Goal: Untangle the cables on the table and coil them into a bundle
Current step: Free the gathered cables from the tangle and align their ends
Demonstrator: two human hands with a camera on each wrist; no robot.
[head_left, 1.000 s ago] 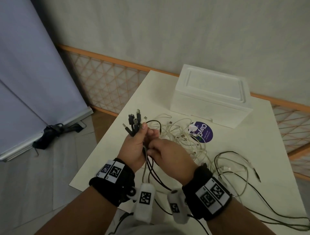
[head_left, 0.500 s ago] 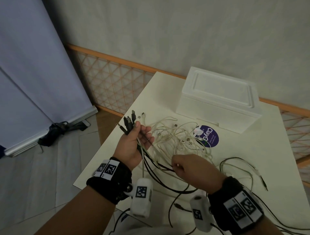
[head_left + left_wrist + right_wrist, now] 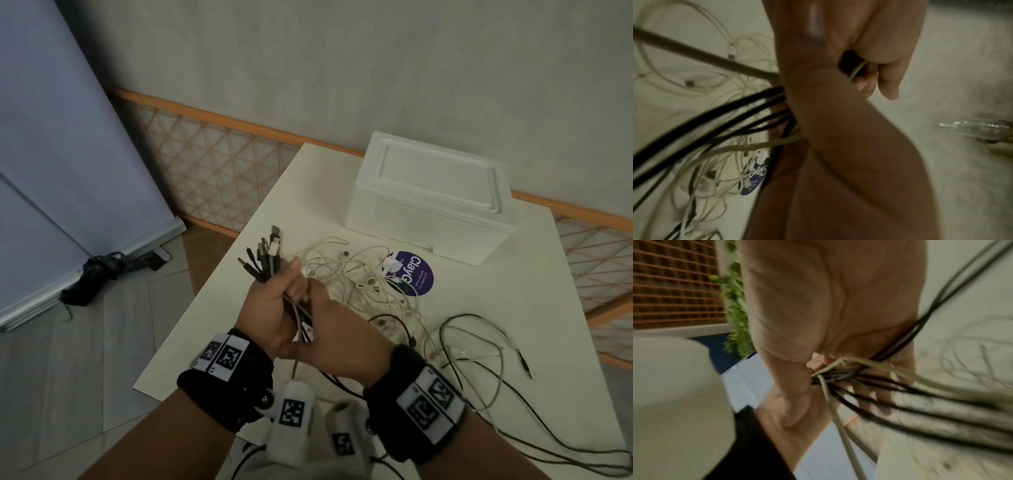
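Left hand (image 3: pixel 270 308) held above the near-left part of the white rectangular desk (image 3: pixel 534 308), fingers (image 3: pixel 294 274) curled tight round a gathered bunch of black and off-white cables (image 3: pixel 270 260). Plug ends fan out above the fist toward the desk's left edge; the cords leave below the fist, black strands (image 3: pixel 725 116) running down toward the desk. Right hand (image 3: pixel 334 334) touches the left from the right, its fingers closed round the same cords just under the left fist; wrist view is blurred, but cords (image 3: pixel 869 386) pass through the grip.

Loose tangle of thin off-white cables (image 3: pixel 359 281) lies mid-desk, just beyond the hands. Separate thin black cables (image 3: pixel 479 329) loop across the right half and trail off toward the near-right corner.

White foam lidded box (image 3: pixel 431 202) stands at the far edge. Round purple sticker (image 3: pixel 419 277) lies between box and tangle, partly overlapped by the off-white cords.
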